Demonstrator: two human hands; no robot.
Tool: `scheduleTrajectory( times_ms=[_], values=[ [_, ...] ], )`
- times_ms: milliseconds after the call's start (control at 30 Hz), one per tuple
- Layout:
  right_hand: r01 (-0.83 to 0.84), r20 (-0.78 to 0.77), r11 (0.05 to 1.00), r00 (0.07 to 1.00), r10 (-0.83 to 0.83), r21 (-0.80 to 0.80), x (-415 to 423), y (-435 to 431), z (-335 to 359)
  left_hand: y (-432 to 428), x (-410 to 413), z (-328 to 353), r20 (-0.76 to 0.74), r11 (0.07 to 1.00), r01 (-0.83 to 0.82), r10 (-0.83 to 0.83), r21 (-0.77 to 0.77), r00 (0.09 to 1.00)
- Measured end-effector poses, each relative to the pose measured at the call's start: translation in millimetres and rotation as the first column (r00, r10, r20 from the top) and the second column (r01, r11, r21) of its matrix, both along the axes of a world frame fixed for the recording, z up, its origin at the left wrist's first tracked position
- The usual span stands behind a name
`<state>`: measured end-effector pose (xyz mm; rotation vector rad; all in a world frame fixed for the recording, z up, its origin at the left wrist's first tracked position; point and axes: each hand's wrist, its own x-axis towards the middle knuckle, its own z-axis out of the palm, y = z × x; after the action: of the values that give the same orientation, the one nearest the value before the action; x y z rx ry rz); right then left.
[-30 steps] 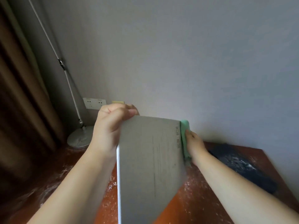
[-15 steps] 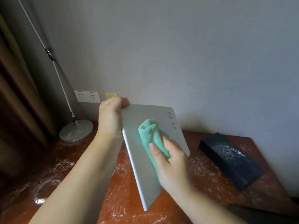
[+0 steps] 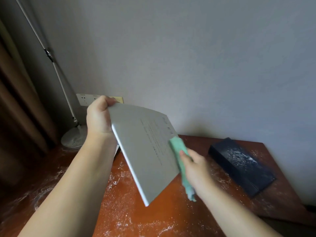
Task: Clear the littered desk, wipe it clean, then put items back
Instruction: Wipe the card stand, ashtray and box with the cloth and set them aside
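The reddish-brown desk (image 3: pixel 153 219) lay dusted with white powder; over it a flat grey book (image 3: pixel 145 147) was held tilted, its faint lines of print too small to read; a dark blue box (image 3: pixel 239 166), also powdered, sat toward the desk's right rear, well apart; the left hand (image 3: pixel 99 117) clenched the book's upper corner, fingers curled over the top edge; the right hand (image 3: pixel 195 170) grasped a green cloth (image 3: pixel 179 151) against the book's right edge.

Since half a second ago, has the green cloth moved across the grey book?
Yes. The green cloth, held by the right hand, slid right from the middle of the grey book to its edge, nearer the dark box on the desk.
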<state>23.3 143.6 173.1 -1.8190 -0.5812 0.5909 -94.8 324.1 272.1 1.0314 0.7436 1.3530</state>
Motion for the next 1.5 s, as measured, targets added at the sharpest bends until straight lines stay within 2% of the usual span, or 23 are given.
scheduleTrajectory(
  times_ms=[100, 167, 233, 267, 333, 367, 433, 500, 567, 633, 700, 767, 800, 867, 933, 1000, 1100, 1200, 1267, 1333, 1400, 1433, 1500],
  values=[
    [-0.209, 0.054, 0.972, 0.977, 0.204, 0.107, -41, -11, 32, -14, 15, 6, 0.014, 0.998, -0.066, 0.066, 0.003, 0.998],
    [-0.382, 0.083, 0.909, 0.924, 0.373, 0.167, -50, -24, 54, -15, 18, 7, 0.045, 0.993, -0.12, 0.12, -0.01, 0.992],
    [-0.456, -0.019, 0.844, 0.877, 0.48, 0.282, -47, -35, 76, -8, 19, 6, 0.024, 0.977, -0.203, 0.204, -0.062, 0.979],
    [-0.363, -0.151, 0.838, 0.878, 0.454, 0.408, -42, -38, 83, -7, 18, 7, 0.012, 0.966, -0.241, 0.243, -0.093, 0.97],
    [-0.001, -0.427, 0.825, 0.855, 0.293, 0.565, -24, -36, 84, -4, 20, 7, 0.011, 0.949, -0.279, 0.284, -0.147, 0.959],
    [0.17, -0.502, 0.823, 0.851, 0.156, 0.543, -14, -33, 79, -5, 22, 8, -0.04, 0.942, -0.291, 0.289, -0.165, 0.957],
    [0.387, -0.518, 0.813, 0.846, -0.125, 0.436, 2, -20, 62, -16, 31, 8, -0.188, 0.943, -0.28, 0.247, -0.181, 0.951],
    [0.427, -0.481, 0.822, 0.848, -0.22, 0.377, 7, -5, 48, -35, 40, 4, -0.179, 0.958, -0.259, 0.236, -0.124, 0.955],
    [0.475, -0.486, 0.813, 0.827, -0.283, 0.336, 17, 2, 42, -51, 42, -1, -0.195, 0.977, -0.213, 0.213, 0.025, 0.957],
    [0.524, -0.517, 0.788, 0.795, -0.317, 0.322, 36, 1, 50, -55, 36, -9, -0.254, 0.985, -0.051, 0.093, 0.165, 0.963],
    [0.534, -0.539, 0.771, 0.786, -0.303, 0.346, 55, -7, 59, -59, 26, -12, -0.275, 0.948, 0.213, -0.144, 0.239, 0.951],
    [0.441, -0.455, 0.796, 0.858, -0.238, 0.415, 70, -13, 67, -69, 16, -10, -0.418, 0.881, 0.435, -0.33, 0.185, 0.846],
    [0.404, -0.412, 0.792, 0.886, -0.213, 0.457, 74, -14, 72, -74, 12, -12, -0.514, 0.879, 0.458, -0.335, 0.132, 0.79],
    [0.408, -0.379, 0.777, 0.895, -0.236, 0.48, 76, -11, 83, -83, 7, -14, -0.567, 0.897, 0.433, -0.31, 0.092, 0.763],
    [0.445, -0.37, 0.746, 0.885, -0.283, 0.495, 73, -5, 96, -85, 5, -14, -0.492, 0.848, 0.499, -0.363, 0.176, 0.791],
    [0.468, -0.295, 0.683, 0.884, -0.363, 0.562, 73, 1, 101, -89, 6, -8, -0.409, 0.774, 0.595, -0.481, 0.217, 0.775],
    [0.428, -0.021, 0.597, 0.824, -0.566, 0.679, 72, 4, 99, -92, 10, -4, -0.365, 0.735, 0.63, -0.531, 0.251, 0.765],
    [0.23, 0.386, 0.661, 0.659, -0.646, 0.714, 51, 12, 93, -94, 17, 1, -0.323, 0.75, 0.607, -0.525, 0.262, 0.787],
    [-0.014, 0.63, 0.752, 0.557, -0.541, 0.659, 21, 21, 81, -89, 24, 2, -0.293, 0.782, 0.585, -0.52, 0.216, 0.802],
    [-0.226, 0.811, 0.821, 0.427, -0.401, 0.525, 2, 30, 59, -82, 28, 7, -0.223, 0.81, 0.56, -0.522, 0.174, 0.823],
    [-0.258, 0.896, 0.879, 0.309, -0.319, 0.402, 8, 31, 42, -77, 28, 14, -0.107, 0.836, 0.529, -0.518, 0.144, 0.849],
    [-0.196, 0.89, 0.896, 0.318, -0.327, 0.399, 22, 31, 34, -72, 27, 15, -0.08, 0.852, 0.503, -0.497, 0.144, 0.864],
    [0.027, 0.769, 0.885, 0.484, -0.418, 0.465, 49, 29, 34, -70, 26, 20, -0.087, 0.888, 0.433, -0.424, 0.154, 0.901]
  ],
)
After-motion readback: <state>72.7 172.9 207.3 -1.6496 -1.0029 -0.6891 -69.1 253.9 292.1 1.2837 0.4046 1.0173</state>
